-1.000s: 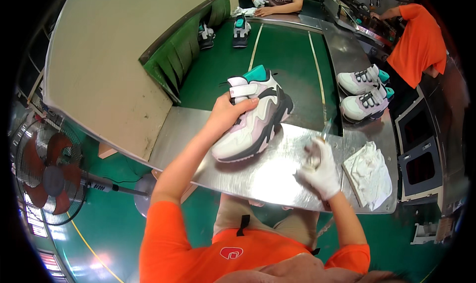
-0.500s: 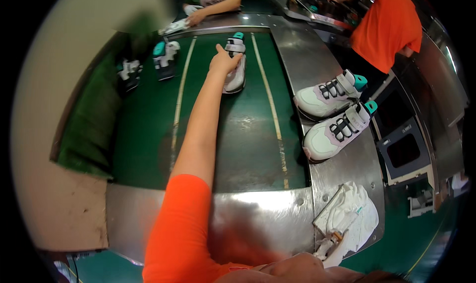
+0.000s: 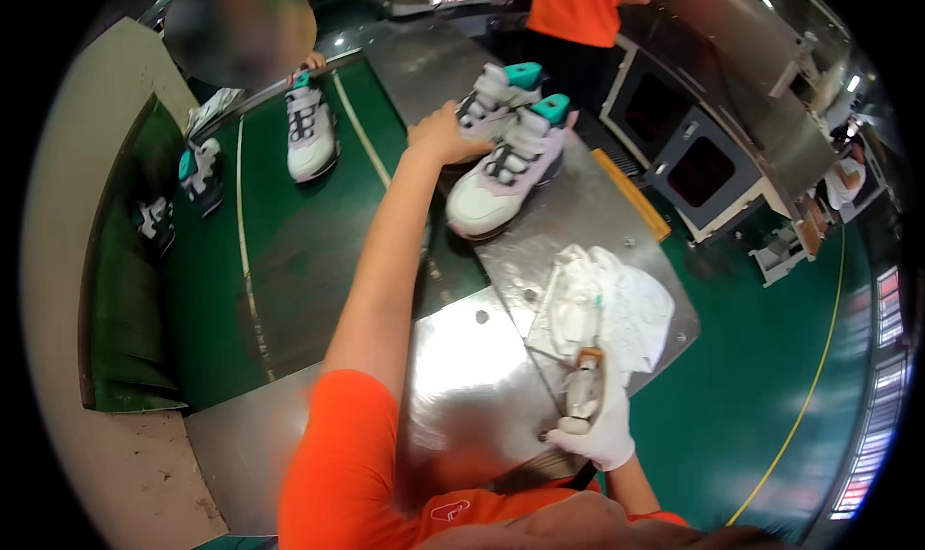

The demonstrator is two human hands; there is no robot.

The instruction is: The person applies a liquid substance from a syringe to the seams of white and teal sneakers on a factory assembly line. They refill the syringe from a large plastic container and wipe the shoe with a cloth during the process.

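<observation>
A white and pale pink sneaker with a teal heel tab stands on the metal edge of the belt table. My bare left hand grips it around the toe. Right beside it, a matching sneaker stands nearer to me and hides part of it. At the lower right my right hand, in a white glove, holds a clear bottle with an amber collar and a thin nozzle tip. That tip lies over a crumpled white cloth on the metal corner.
On the green belt stands another pink and white sneaker; darker shoes are at its left. A person in an orange shirt stands beyond, near grey-doored equipment. Another person's hand is at the belt's far end.
The view has swung right. My left hand has left the sneaker on the belt and taken hold of the far one of the pair. My right hand with the bottle has come into sight.
</observation>
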